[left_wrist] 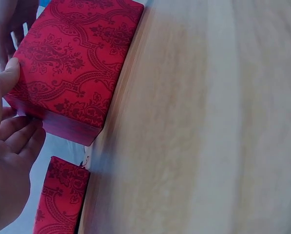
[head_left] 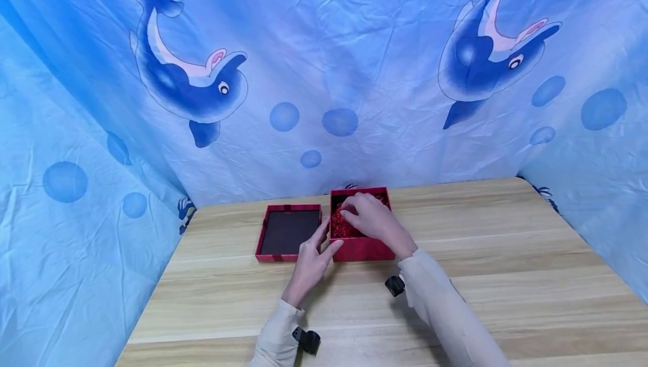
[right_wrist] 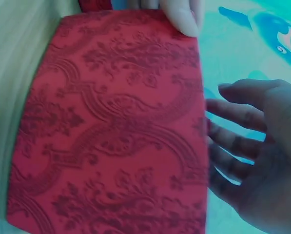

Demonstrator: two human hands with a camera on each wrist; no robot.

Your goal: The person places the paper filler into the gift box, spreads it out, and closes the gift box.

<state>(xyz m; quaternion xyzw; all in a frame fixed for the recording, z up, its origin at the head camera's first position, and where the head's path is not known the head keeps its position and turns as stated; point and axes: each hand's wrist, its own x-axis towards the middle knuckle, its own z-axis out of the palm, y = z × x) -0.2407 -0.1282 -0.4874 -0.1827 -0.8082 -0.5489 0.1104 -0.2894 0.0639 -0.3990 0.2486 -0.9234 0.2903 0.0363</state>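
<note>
A red patterned gift box (head_left: 363, 250) stands uncovered on the table, with shredded red paper filler (head_left: 344, 224) inside. At its front left corner my left hand (head_left: 311, 263) grips it. In the left wrist view the thumb (left_wrist: 11, 75) lies on the front face and the other fingers bend round the left side. My right hand (head_left: 372, 216) reaches over the box's top from the right, bent down into it. In the right wrist view its fingers (right_wrist: 238, 146) are spread and loosely bent, their tips hidden behind the box wall; the thumb stands apart from them.
To the left of the box lies the red lid (head_left: 262, 243), its black inside facing up. The wooden table (head_left: 481, 254) extends to both sides and to the front. Behind it hangs a blue cloth (head_left: 354, 74) printed with dolphins and bubbles.
</note>
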